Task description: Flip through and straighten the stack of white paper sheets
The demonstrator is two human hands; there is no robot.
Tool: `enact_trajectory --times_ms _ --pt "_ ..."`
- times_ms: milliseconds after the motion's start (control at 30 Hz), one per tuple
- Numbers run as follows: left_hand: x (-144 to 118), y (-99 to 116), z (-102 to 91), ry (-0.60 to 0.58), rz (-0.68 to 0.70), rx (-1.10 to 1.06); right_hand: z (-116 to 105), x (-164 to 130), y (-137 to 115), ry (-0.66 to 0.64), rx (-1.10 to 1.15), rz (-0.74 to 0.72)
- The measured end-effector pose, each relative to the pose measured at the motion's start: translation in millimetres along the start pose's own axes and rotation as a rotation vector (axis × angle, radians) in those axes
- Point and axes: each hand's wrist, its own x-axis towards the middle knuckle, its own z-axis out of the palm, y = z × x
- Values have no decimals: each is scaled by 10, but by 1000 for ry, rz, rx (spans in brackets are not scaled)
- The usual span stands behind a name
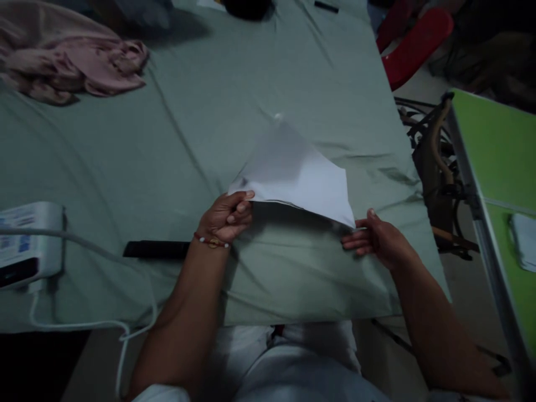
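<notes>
A folded sheet of white paper (307, 176) is held slightly raised above the green cloth, its peak pointing away from me. My left hand (229, 216) pinches its left corner between thumb and fingers; a red bracelet circles that wrist. At the paper's lower right corner is my right hand (377, 237), its fingers stretched out and thumb raised. The fingertips touch or nearly touch that corner. The near edge shows a slit between layers.
Green cloth (201, 111) covers the table. A black bar-shaped object (157, 249) lies beside my left forearm. A white box (37, 240) with a cable stands left, a pink cloth (92, 64) far left. Right are a red chair (414, 47) and a bright green table (498, 151).
</notes>
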Motion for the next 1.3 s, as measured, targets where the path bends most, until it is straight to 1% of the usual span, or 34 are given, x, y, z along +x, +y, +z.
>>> enact_trajectory --times_ms 100,167,267,333,400,467,533,633,700,800,900,967,1033,1100,1200,1300 --pt "5 -11 -4 -18 -30 -8 -47 -61 51 -162 68 100" --pt "4 -36 7 -25 -39 26 -73 -55 59 -222 206 72" --pt "6 -86 35 -42 -24 130 -133 15 18 -224 420 -32" --pt "8 -117 52 -57 -20 198 -171 73 -27 -223 487 -17" --pt "8 -143 63 -74 -17 259 -182 123 -63 -161 496 26" --pt "3 -165 66 -101 -7 342 -158 164 -77 -48 465 48" --pt "-4 -186 63 -134 9 449 -113 204 -68 31 417 41" --pt "1 -216 55 -170 43 594 -54 251 -29 42 319 -9" --pt "17 -231 51 -152 86 712 -40 260 5 70 265 -104" --pt "45 -244 49 -90 225 834 -61 239 60 167 193 -343" --pt "72 -251 34 -84 385 776 -116 213 127 234 72 -538" --pt "100 -263 9 -92 461 692 -164 217 185 266 18 -627" --pt "139 -289 -26 -105 506 585 -229 246 254 302 -36 -695" --pt "183 -327 -59 -119 514 501 -315 290 322 329 -150 -739" --pt "230 -388 -88 -96 520 464 -447 337 391 334 -341 -773" --pt "227 -423 -103 -62 573 477 -499 325 404 350 -388 -774"
